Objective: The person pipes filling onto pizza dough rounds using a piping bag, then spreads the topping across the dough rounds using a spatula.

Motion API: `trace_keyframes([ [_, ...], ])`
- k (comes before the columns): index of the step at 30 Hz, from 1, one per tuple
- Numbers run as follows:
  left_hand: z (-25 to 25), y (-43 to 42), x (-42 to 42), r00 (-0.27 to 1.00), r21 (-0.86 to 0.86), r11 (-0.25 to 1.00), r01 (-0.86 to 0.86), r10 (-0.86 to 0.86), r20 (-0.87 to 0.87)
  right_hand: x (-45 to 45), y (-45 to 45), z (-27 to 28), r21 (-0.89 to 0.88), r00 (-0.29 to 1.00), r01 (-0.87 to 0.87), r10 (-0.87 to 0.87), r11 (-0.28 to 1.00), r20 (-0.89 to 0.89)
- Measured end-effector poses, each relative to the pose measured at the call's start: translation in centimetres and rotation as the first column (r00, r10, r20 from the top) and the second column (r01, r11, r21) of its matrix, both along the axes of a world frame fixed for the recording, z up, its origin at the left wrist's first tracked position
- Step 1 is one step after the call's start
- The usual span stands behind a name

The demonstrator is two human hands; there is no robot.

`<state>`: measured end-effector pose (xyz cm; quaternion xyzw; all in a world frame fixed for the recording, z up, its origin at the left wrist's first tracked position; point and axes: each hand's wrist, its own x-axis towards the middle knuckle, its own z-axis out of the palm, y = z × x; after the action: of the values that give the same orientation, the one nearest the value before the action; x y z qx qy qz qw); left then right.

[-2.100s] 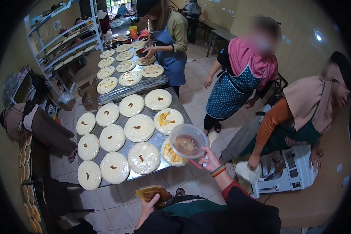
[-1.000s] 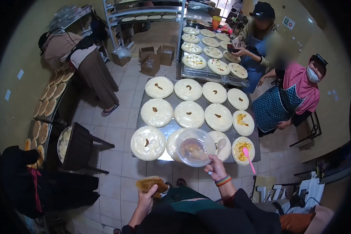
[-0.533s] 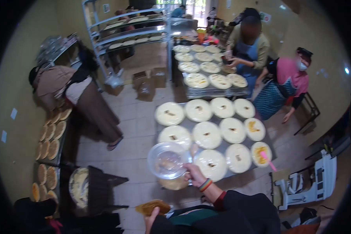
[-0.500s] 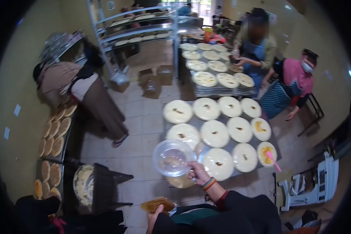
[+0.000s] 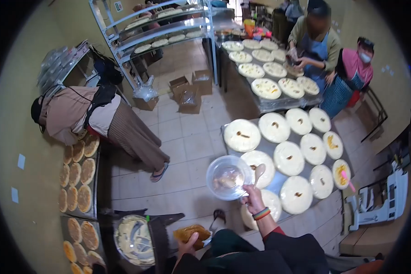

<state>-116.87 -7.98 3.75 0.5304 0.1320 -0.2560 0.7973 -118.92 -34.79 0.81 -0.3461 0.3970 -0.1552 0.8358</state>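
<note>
My right hand (image 5: 252, 198) is closed on the rim of a clear plastic bowl (image 5: 227, 179) with brownish remnants inside. A pale spoon (image 5: 259, 171) sticks up beside the bowl at that hand; whether my fingers grip it too, I cannot tell. Both are above the left edge of a metal table (image 5: 275, 184) that carries several pale dough rounds (image 5: 296, 195), most with a small dab of brown filling at the centre. Lower down, my left hand (image 5: 187, 247) is closed around a plastic bag of brown filling (image 5: 190, 233).
A tub of pale creamy mixture (image 5: 135, 240) stands left of me. Browned flat rounds (image 5: 84, 198) fill trays along the left wall, where a person (image 5: 73, 112) bends over. Two people (image 5: 314, 43) are by the far table. A white scale (image 5: 381, 201) is at right.
My view has swung left and down, so the tub and trays show more. The spoon beside the bowl has come into sight. The person in pink has drawn an arm in.
</note>
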Motion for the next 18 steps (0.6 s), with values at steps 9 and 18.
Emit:
trace_keyframes([
  [9,1.7,-3.2,14.4,0.96,0.188,0.955,0.229,-0.254,0.12,14.2,-2.1,-0.5,0.103,0.999,-0.016,0.019,0.994,-0.029],
  [18,2.2,-8.4,31.2,0.96,0.079,0.962,0.262,-0.268,0.086,31.6,-5.7,0.1,0.094,0.996,-0.089,0.088,0.992,0.017],
])
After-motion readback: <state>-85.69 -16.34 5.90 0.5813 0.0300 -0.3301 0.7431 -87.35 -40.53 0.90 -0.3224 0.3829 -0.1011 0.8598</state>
